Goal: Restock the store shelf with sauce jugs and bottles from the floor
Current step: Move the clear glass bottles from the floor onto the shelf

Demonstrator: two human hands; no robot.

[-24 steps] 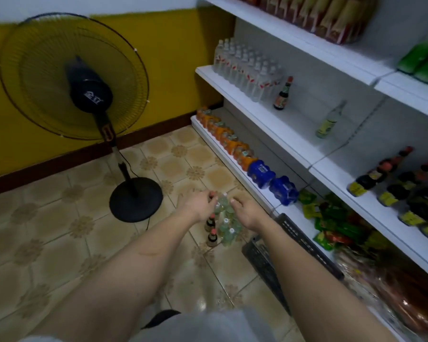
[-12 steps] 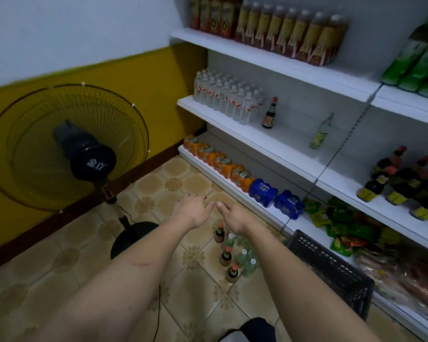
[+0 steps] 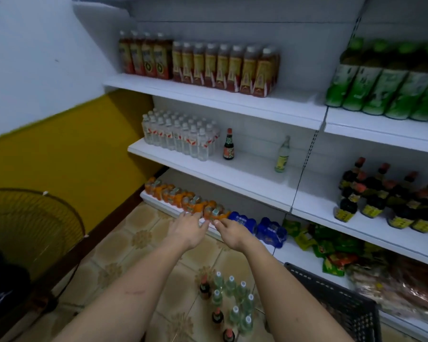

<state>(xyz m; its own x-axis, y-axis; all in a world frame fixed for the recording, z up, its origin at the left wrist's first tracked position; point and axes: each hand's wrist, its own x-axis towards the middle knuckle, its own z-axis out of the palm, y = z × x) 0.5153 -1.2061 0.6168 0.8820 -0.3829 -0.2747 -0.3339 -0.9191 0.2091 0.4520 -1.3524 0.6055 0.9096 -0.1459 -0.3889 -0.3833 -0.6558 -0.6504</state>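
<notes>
While two hands (image 3: 205, 230) hover, three dark bottles (image 3: 217, 316)

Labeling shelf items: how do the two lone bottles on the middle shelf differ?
The dark bottle holds near-black sauce with a red cap and reddish label; the pale bottle is clear with a yellow-green label and light cap. The pale bottle stands taller and further right. Both stand upright, apart, on the middle shelf.

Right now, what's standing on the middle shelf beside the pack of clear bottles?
On the middle shelf, right of the clear bottle pack, stand a dark sauce bottle and a pale yellow-labelled bottle. Whatever sits behind the pack is hidden.
</notes>
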